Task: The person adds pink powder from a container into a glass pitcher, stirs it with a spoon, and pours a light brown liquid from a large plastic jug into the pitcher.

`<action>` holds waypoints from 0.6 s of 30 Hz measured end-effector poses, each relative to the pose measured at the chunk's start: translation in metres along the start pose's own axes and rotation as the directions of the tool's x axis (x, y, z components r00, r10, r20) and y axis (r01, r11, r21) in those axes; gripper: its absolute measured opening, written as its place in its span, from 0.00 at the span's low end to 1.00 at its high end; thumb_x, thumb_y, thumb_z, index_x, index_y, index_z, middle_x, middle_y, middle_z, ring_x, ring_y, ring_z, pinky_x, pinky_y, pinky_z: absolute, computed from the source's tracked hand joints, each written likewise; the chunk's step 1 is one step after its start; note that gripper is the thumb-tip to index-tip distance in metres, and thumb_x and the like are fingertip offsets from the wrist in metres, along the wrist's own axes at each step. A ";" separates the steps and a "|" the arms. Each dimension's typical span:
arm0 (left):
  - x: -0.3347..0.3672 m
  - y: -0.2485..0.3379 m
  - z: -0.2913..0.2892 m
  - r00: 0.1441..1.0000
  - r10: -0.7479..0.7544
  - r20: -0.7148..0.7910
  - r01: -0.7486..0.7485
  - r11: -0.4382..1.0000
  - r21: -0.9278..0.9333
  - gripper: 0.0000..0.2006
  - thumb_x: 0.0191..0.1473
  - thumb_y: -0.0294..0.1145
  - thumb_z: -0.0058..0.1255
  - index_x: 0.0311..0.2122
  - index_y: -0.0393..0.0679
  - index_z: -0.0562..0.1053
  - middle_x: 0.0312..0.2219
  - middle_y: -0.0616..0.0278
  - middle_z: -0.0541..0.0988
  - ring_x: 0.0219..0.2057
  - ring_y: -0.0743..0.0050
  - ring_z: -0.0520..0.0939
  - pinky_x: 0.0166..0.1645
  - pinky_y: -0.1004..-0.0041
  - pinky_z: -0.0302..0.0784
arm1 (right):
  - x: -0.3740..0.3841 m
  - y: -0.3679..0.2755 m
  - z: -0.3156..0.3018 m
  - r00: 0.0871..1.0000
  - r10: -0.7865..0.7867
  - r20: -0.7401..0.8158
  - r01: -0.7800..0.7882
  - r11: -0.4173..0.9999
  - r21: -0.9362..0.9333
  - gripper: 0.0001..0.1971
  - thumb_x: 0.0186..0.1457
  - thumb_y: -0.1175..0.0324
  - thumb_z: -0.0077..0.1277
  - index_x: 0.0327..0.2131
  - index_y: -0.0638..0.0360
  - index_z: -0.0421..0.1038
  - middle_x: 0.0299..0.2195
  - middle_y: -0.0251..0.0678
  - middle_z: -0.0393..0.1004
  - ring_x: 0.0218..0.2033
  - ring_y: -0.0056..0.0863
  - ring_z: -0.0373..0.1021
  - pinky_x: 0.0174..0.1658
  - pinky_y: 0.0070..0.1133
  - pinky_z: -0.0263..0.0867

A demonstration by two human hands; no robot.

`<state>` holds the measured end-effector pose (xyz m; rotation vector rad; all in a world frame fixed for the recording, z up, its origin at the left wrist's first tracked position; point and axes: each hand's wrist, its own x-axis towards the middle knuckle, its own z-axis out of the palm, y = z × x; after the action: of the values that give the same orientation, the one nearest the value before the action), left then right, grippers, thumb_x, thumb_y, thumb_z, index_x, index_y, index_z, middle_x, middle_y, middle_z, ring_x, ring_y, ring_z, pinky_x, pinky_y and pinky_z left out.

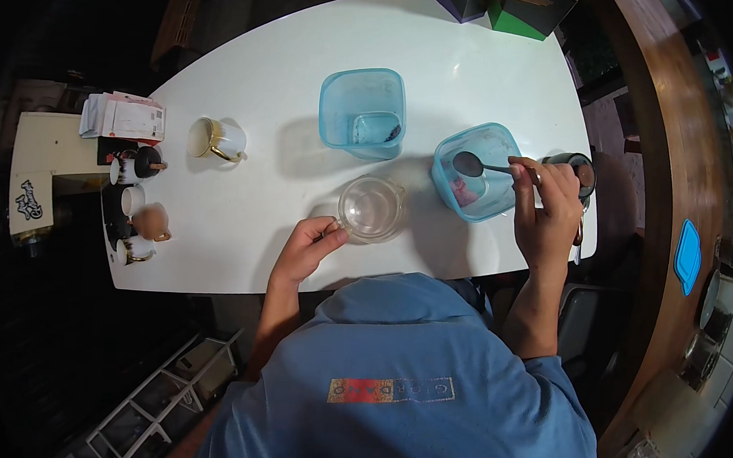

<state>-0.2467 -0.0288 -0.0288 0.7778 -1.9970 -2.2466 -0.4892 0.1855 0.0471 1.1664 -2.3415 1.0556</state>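
"Where is the spoon (481, 165) held?"
"Over the blue tub (495, 191) with pink contents (464, 191), gripped by the right hand (548, 202); its long axis is kept sideways, bowl pointed left."
"And the glass mug (372, 208)?"
"Left of that tub, its handle gripped by the left hand (304, 246) and pointed leftward, slightly bodyward."

bright tabletop (249, 222), soft shadows, dark, bent edges.
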 end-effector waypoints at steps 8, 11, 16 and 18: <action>0.004 -0.002 -0.002 1.000 -0.009 0.005 0.009 1.000 -0.024 0.15 0.53 0.30 0.51 0.18 0.43 0.62 0.17 0.79 0.59 0.22 0.89 0.56 0.26 0.82 0.51 | -0.006 -0.007 0.009 1.000 0.018 -0.002 -0.018 0.999 0.037 0.07 0.44 0.75 0.57 0.31 0.56 0.74 0.19 0.30 0.69 0.22 0.27 0.61 0.29 0.23 0.52; 0.003 -0.004 -0.007 0.998 -0.055 0.033 0.056 0.998 -0.028 0.09 0.53 0.30 0.48 0.22 0.41 0.69 0.20 0.72 0.69 0.25 0.87 0.65 0.33 0.83 0.59 | -0.007 -0.010 0.007 1.000 0.029 0.002 -0.029 0.999 0.022 0.08 0.44 0.75 0.58 0.31 0.56 0.74 0.19 0.29 0.69 0.22 0.27 0.61 0.29 0.23 0.52; 0.005 -0.003 -0.009 0.995 -0.079 0.057 0.081 0.996 -0.024 0.09 0.53 0.31 0.48 0.23 0.40 0.69 0.21 0.71 0.70 0.25 0.86 0.66 0.33 0.82 0.60 | -0.005 -0.013 0.003 0.998 0.044 0.052 -0.044 0.999 0.010 0.07 0.45 0.75 0.57 0.32 0.58 0.75 0.21 0.30 0.73 0.23 0.25 0.63 0.32 0.20 0.55; 0.006 -0.002 -0.008 0.995 -0.078 0.058 0.080 0.997 -0.025 0.09 0.53 0.31 0.48 0.23 0.40 0.69 0.21 0.70 0.70 0.25 0.86 0.66 0.34 0.82 0.60 | -0.008 -0.011 0.005 0.998 0.046 0.051 -0.047 0.999 0.023 0.07 0.45 0.74 0.57 0.31 0.56 0.75 0.20 0.29 0.72 0.23 0.25 0.62 0.31 0.22 0.53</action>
<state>-0.2487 -0.0382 -0.0330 0.8135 -1.9892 -2.3596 -0.4751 0.1815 0.0447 1.1655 -2.4121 1.0855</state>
